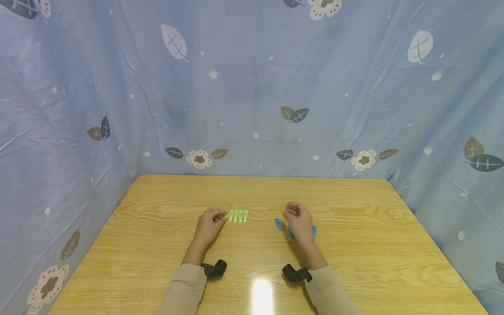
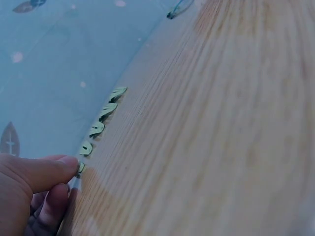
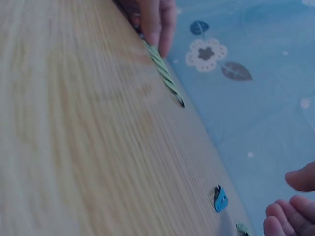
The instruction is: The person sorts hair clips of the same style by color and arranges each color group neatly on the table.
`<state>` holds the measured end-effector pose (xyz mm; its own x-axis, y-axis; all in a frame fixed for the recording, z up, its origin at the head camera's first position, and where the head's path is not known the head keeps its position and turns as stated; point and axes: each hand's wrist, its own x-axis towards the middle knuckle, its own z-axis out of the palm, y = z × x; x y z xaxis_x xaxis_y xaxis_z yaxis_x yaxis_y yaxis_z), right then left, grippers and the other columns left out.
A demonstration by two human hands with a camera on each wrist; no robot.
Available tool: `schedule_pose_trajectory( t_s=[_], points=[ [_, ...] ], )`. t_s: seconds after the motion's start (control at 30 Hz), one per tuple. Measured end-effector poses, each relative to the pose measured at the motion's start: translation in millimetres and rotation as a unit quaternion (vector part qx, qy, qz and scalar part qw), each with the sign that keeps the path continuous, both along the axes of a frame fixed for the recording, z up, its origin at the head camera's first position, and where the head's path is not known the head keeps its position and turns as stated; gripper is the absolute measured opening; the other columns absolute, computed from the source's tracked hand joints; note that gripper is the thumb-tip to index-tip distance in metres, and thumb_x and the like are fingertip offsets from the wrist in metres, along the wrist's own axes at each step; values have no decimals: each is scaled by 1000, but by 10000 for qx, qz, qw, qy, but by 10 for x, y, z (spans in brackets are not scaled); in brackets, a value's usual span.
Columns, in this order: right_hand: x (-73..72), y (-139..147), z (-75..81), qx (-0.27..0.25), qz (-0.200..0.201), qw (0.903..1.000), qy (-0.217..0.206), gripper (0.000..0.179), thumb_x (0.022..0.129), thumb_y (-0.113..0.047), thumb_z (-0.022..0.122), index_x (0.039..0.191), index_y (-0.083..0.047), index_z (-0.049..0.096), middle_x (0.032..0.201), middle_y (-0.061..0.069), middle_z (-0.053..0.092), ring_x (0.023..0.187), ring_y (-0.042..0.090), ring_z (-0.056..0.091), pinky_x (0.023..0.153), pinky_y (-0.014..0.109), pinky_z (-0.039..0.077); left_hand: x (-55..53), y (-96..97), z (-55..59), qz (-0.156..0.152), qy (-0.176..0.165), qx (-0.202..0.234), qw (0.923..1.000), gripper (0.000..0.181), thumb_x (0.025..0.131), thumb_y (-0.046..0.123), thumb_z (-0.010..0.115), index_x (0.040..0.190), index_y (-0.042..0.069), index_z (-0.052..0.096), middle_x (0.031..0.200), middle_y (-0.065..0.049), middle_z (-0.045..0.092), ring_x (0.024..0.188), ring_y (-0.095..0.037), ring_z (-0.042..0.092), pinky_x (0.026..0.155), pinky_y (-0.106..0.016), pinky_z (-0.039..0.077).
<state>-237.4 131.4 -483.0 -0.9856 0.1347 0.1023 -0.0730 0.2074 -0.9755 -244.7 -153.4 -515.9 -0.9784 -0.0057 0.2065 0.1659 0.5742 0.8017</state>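
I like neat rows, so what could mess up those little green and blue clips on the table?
The left hand touches the end of the row of green clips; a small nudge could knock the closely spaced row crooked. The right hand hovers over the scattered blue clips, partly hiding them, so lowering it might bump or scatter them.

Bare table (image 1: 354,245) lies open outward of both hands — between them, green clips (image 1: 236,215) crowd the left hand's (image 1: 208,225) fingertips, blue clips (image 1: 278,224) lie scattered under the right hand (image 1: 299,221).
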Motion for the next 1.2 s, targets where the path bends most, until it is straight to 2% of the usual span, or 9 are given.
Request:
schedule_pose_trajectory(
  t_s=[0.07,0.33,0.67,0.87,1.07,1.2],
  points=[
    [-9,28,-1,64,-80,9999,-117,39,89,2,63,125,11,50,122,27,55,112,35,55,87,20,48,-2,-1,2,-5,3,-1,10000,19,86,9,72,104,4,72,84,-2,56,75,-15,50,69,-30,45],
    [-63,52,-10,557,-332,9963,-566,39,90,1,59,126,12,49,121,27,53,112,38,54,94,41,47,-10,9,8,-18,37,-36,10000,19,85,9,72,104,4,72,84,-2,56,75,-14,49,68,-29,45],
    [-176,63,-11,1193,-592,9860,-1005,33,88,-3,59,118,10,54,112,25,59,103,38,58,85,40,51,-1,9,9,-33,47,-29,10000,19,86,8,71,104,4,72,84,-2,56,74,-15,49,67,-29,45],
    [-245,34,5,1695,-655,9786,-967,28,87,-3,63,110,10,56,104,24,61,95,37,60,79,40,53,-6,2,14,-58,95,-45,9999,19,86,8,71,104,3,72,84,-2,56,74,-15,49,67,-30,45],
    [-297,-19,7,2353,-772,9643,-934,29,85,-5,68,107,10,56,101,24,63,91,36,63,74,40,54,-16,0,22,-28,47,-9,10000,19,86,9,71,104,4,72,84,-2,56,75,-15,49,68,-30,45],
    [-306,-25,4,2444,-827,9619,-909,27,85,0,65,109,11,57,100,24,64,91,35,63,72,39,54,-20,3,24,-22,17,-11,10000,19,86,9,72,104,4,72,84,-2,56,74,-15,49,68,-30,45]
  ],
)
